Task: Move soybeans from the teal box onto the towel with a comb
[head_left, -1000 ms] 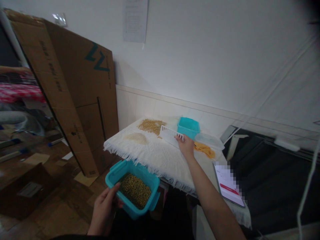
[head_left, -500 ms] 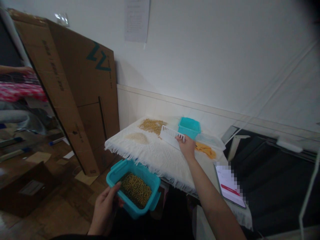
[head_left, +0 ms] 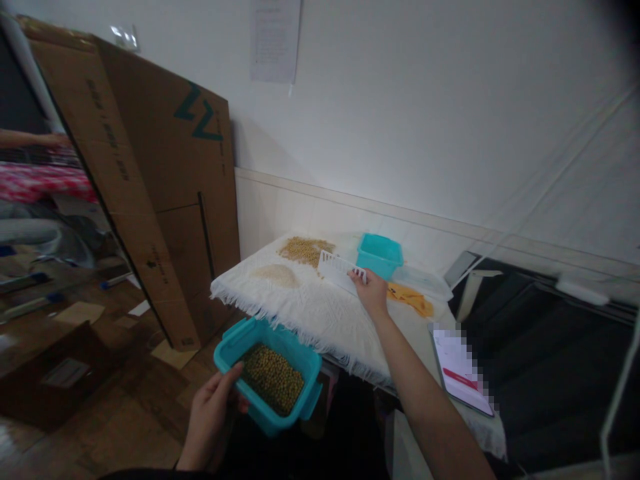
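My left hand (head_left: 215, 407) grips the near-left rim of a teal plastic container (head_left: 270, 421), thumb over the edge, just below the table's front edge. Inside it lies a layer of yellowish-green beans (head_left: 274, 380). Over the cloth-covered table, my right hand (head_left: 369, 288) is closed on a white plastic strip with a row of slots (head_left: 337, 273), held on edge. The strip's far end is beside a pile of tan beans (head_left: 305, 251) on the white fringed cloth (head_left: 330, 320). A smaller heap of pale grains (head_left: 276, 275) lies nearer the front left.
Behind my right hand stand a second teal container (head_left: 379, 250) and a clear lid (head_left: 423, 281), with a yellow cloth (head_left: 413, 299) nearby. A tablet (head_left: 463, 373) lies at the right edge. A tall cardboard box (head_left: 165, 180) flanks the left. Another person's arm (head_left: 30, 139) shows far left.
My right hand has shifted the white slotted strip slightly left, toward the tan bean pile. My left hand keeps the container in nearly the same place.
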Demonstrator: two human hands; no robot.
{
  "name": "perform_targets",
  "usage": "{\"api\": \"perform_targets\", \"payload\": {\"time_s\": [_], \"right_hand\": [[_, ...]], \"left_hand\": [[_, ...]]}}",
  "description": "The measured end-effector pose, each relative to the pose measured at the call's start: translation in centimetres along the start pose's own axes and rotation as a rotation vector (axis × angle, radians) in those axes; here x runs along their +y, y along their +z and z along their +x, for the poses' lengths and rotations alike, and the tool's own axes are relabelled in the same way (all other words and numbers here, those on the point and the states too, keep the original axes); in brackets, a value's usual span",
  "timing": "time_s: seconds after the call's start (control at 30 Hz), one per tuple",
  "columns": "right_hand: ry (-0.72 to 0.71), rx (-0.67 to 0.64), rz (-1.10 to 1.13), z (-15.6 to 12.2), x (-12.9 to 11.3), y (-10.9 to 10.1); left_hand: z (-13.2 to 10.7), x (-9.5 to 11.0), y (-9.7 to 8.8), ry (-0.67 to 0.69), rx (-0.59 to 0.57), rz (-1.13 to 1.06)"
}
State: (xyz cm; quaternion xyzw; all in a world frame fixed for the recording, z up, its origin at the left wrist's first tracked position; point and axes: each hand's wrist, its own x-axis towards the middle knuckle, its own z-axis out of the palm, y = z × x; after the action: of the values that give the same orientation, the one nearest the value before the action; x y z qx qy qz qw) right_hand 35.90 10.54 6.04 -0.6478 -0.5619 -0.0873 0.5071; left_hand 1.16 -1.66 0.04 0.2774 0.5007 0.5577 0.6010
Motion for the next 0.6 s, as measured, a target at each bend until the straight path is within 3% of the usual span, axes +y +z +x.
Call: {"api": "perform_targets", "payload": {"time_s": [0.17, 0.6], "right_hand": [[0.021, -0.102, 0.124, 0.3, 0.6, 0.6], [0.077, -0.168, 0.286, 1.2, 1.8, 0.9]], "left_hand": [[0.1, 0.0, 0.0, 0.012, 0.019, 0.023], [0.6, -0.4, -0.4, 0.032, 0.013, 0.026]]}}
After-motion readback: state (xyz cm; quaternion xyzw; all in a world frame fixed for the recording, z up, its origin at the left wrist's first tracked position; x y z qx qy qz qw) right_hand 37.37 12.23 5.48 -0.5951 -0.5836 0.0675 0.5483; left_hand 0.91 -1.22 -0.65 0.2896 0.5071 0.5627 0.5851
